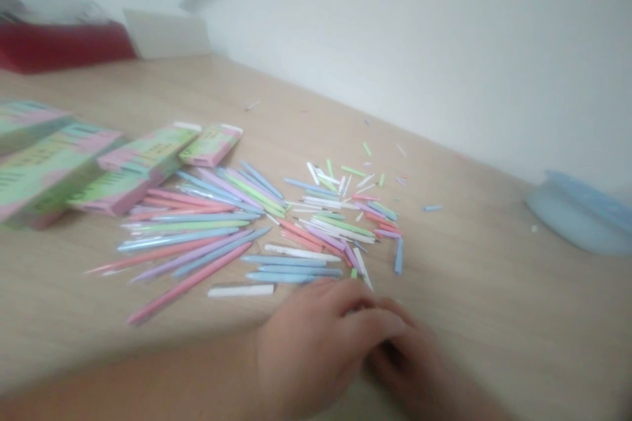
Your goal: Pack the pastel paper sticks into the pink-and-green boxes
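My left hand [316,342] reaches in from the lower left, its fingers curled over toward my right hand [419,362]. Both hands meet at the bottom centre, fingers closed together, and whatever may be between them is hidden. Just beyond the left knuckles lie several blue pen-like sticks [291,274] with pointed ends and a white stick [241,291]. Longer pastel pointed sticks [197,223] in pink, purple, blue and green fan out to the left. Short coloured pieces [340,223] are heaped in front of the hands. The picture is blurred.
Green-and-pink boxes [54,171] stand on the left of the wooden table [494,316]. A red box [64,46] and a pale card [168,34] are at the back left. On the right, a light blue rounded object [582,214] rests near the white wall [419,33].
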The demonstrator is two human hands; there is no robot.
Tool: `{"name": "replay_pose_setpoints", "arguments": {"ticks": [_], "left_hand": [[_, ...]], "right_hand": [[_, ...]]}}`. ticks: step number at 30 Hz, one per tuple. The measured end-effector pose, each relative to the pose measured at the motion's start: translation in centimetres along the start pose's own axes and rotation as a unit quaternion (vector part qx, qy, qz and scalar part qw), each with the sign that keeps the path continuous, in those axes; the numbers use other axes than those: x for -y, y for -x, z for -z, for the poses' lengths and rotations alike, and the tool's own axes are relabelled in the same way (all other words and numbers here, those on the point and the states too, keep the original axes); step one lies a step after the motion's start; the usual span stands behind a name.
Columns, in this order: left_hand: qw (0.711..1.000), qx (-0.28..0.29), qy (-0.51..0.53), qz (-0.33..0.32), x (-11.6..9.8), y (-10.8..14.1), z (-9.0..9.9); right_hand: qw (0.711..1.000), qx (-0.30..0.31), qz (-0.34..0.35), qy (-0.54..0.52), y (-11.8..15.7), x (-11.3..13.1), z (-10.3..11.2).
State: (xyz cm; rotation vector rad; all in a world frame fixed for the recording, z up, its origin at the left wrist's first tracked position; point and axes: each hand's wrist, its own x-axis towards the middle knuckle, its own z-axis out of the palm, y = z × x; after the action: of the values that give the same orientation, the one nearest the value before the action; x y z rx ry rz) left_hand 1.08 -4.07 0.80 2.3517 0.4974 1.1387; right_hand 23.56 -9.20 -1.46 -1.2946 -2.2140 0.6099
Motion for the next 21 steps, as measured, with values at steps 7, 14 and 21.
{"name": "replay_pose_setpoints", "arguments": {"ticks": [7, 14, 21], "left_hand": [[0.995, 0.042, 0.066, 0.061, 0.4, 0.2, -0.5], [0.991, 0.056, 0.087, 0.091, 0.5, -0.1, -0.6], [0.988, 0.079, 0.085, 0.099, 1.5, -0.1, -1.3]], "right_hand": [[0.993, -0.050, 0.048, 0.092, -0.5, 2.2, 3.6], [0.980, -0.164, -0.105, 0.042, -4.0, -2.1, 8.4], [0.940, -0.235, -0.224, 0.103, -13.3, -14.8, 11.7]]}}
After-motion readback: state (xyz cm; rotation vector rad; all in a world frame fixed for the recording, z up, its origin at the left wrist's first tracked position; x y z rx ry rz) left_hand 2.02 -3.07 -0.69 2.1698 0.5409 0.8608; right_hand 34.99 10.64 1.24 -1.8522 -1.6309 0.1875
